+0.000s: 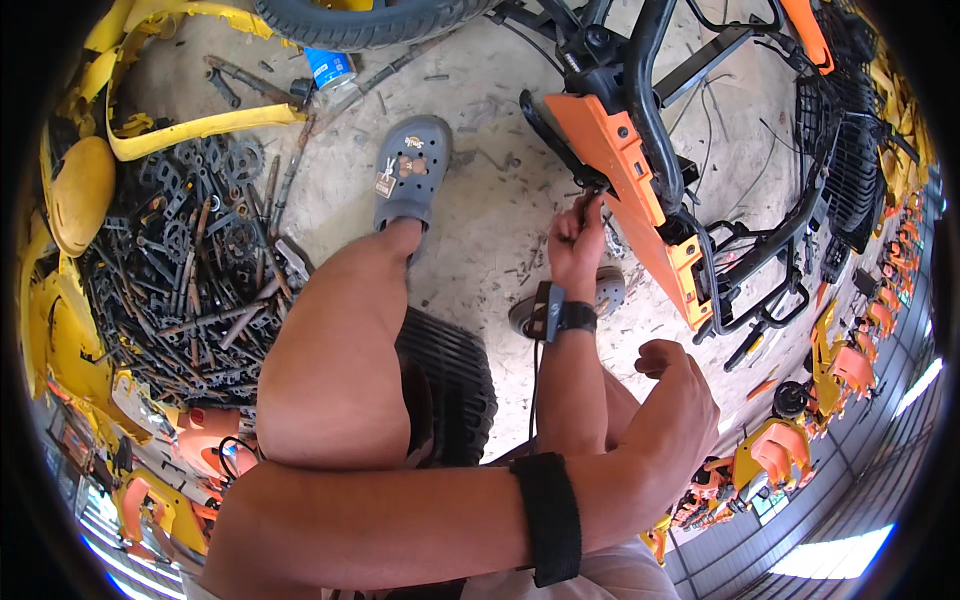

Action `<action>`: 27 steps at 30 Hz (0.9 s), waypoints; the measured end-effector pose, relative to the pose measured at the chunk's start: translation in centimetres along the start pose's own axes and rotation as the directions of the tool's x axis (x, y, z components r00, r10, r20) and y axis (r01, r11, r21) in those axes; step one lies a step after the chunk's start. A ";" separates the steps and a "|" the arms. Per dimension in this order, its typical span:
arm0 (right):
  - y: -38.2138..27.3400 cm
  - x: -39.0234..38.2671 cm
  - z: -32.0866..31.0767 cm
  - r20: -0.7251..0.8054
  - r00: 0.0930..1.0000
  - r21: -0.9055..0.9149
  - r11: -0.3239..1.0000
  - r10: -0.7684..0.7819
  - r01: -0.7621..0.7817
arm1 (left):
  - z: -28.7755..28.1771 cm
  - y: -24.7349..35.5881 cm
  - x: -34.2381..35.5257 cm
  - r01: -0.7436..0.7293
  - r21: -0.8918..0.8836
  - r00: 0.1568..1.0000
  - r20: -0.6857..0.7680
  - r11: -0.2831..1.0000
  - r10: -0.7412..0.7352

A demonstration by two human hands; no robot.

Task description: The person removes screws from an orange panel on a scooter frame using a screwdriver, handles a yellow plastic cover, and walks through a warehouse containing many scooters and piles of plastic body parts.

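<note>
An orange panel [639,165] is attached to a black tubular frame [662,60] at upper right. Beside the panel's left edge, my right hand [578,230] has curled fingers at a small dark part I cannot make out; a dark device is strapped to that wrist. My left hand [680,395], below the panel, is reached by the forearm crossing the lower picture. Its fingers are curled, with their contents hidden.
A pile of dark metal parts [175,280], yellow body pieces [85,195], a tyre [370,25], a blue can [328,68] and my legs and grey clogs [412,165] surround the work. Yellow and orange machines [770,450] line the right. A black treaded object [460,390] lies beneath me.
</note>
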State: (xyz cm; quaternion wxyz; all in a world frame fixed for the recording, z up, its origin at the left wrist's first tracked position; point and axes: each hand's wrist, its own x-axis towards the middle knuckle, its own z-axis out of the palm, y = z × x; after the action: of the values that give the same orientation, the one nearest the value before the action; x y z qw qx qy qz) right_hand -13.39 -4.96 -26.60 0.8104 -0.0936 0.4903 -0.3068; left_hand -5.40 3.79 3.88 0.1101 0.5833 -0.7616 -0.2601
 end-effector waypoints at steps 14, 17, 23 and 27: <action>3.1 -2.5 -3.7 -0.119 0.992 -0.227 0.974 -0.031 0.003 | 0.5 1.0 2.5 0.169 -0.079 0.982 0.102 0.982 -0.161; 4.5 -2.0 -5.4 -0.167 0.980 -0.414 0.910 -0.106 0.028 | 0.5 1.0 2.5 0.153 -0.044 0.984 0.103 0.987 -0.148; 9.7 -2.2 -9.1 -0.031 0.958 -0.970 0.242 -0.285 0.040 | -0.1 0.8 2.7 0.096 -0.052 0.981 0.174 0.994 -0.086; 9.1 -4.1 -8.7 0.107 0.949 -0.990 0.060 -0.297 0.130 | 0.3 0.8 2.7 0.154 -0.024 0.984 0.093 0.988 -0.151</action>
State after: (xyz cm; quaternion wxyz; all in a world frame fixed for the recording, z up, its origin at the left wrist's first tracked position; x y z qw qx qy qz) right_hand -18.44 5.97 -32.04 0.4495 -0.6635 0.5978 -0.0194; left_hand -6.99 1.46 3.71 0.0642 0.6258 -0.7147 -0.3057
